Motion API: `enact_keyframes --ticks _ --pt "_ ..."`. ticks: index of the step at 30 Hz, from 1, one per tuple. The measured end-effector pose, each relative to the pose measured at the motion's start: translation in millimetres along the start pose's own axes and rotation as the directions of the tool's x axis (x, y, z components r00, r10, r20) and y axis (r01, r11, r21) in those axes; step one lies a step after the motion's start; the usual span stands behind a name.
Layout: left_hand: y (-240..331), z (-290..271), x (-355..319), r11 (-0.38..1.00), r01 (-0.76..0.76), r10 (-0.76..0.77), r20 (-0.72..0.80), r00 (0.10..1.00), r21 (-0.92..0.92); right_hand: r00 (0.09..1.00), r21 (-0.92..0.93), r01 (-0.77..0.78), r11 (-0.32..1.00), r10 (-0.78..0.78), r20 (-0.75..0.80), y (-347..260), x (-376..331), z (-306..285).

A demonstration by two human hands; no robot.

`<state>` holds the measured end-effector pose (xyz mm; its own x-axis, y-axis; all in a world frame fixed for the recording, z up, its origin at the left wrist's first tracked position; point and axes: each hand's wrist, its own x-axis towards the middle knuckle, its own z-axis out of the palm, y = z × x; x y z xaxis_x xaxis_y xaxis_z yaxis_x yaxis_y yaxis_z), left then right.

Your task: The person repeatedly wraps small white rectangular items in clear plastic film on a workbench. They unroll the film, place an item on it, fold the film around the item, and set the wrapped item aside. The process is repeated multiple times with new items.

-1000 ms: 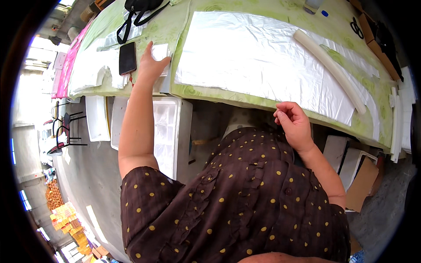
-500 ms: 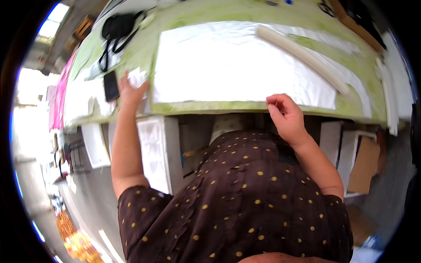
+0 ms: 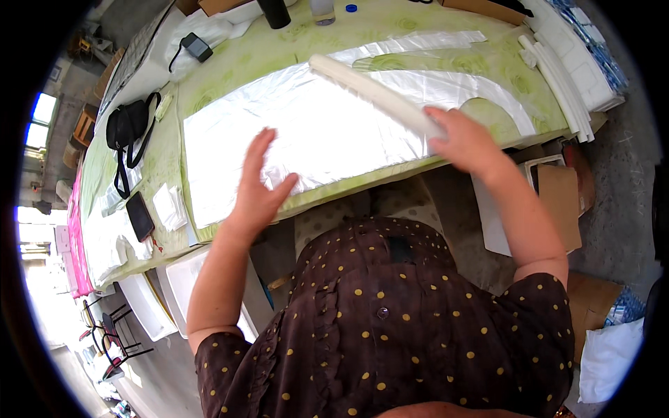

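left hand (image 3: 259, 187) fingers spread flat over white sheet (image 3: 306, 132); right hand (image 3: 465, 139) fingers clamped on white roll (image 3: 376, 94)

We have one view only: head camera, looking steeply down past our chest onto the near table (image 3: 230, 63) edge, close, fisheye-bent.

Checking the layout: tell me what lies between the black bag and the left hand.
Head view: green tablecloth, then white sheet lie between the black bag and left hand.

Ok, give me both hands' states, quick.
Left hand: open, fingers spread over the white sheet.
Right hand: on the white roll; grip cannot be told.
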<state>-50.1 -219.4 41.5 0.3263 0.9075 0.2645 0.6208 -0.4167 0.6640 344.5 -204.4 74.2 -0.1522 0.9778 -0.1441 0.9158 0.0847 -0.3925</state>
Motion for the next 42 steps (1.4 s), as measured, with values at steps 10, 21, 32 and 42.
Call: enact_keyframes --ticks 10,21,32,42 --pt "42 110 64 0.988 -0.142 0.122 0.276 0.953 0.054 0.999 0.690 0.041 0.723 -0.039 -0.019 -54 -63 85" --pt "84 115 102 0.912 -0.411 0.406 0.186 0.895 -0.010 0.950 0.550 0.259 0.794 -0.108 -0.292 -1 -44 96" --pt "105 146 149 0.989 -0.007 -0.071 0.511 0.856 0.149 0.888 0.706 0.245 0.664 0.139 -0.439 22 -79 90" --pt "112 160 155 0.931 -0.061 -0.140 0.506 0.851 0.360 0.853 0.522 0.378 0.765 -0.068 -0.517 27 -26 53"
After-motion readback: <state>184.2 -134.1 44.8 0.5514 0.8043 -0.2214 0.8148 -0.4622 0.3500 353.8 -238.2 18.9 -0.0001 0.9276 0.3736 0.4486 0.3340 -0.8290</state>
